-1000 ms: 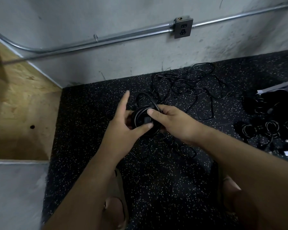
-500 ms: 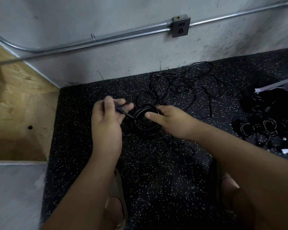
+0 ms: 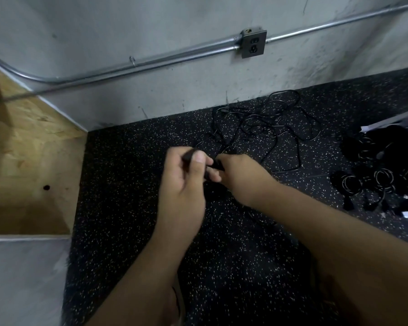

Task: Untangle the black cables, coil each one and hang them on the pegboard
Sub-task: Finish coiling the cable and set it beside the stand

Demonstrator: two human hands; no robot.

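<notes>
Our left hand (image 3: 186,175) pinches the cable's end (image 3: 189,154) while our right hand (image 3: 236,171) clamps its coil (image 3: 216,165), the two nearly touching above the floor (image 3: 132,184). Beyond them lies the tangle (image 3: 264,130), trailing away toward the wall (image 3: 151,95), nearer our right hand.

1. The left hand (image 3: 186,177) is motion-blurred; its fingers hide most of the black cable (image 3: 213,164) it grips.
2. The right hand (image 3: 239,171) covers the cable's other part.
3. The coiled cables (image 3: 384,180) near the floor's right edge merge into darkness and are cut off by the frame.
</notes>
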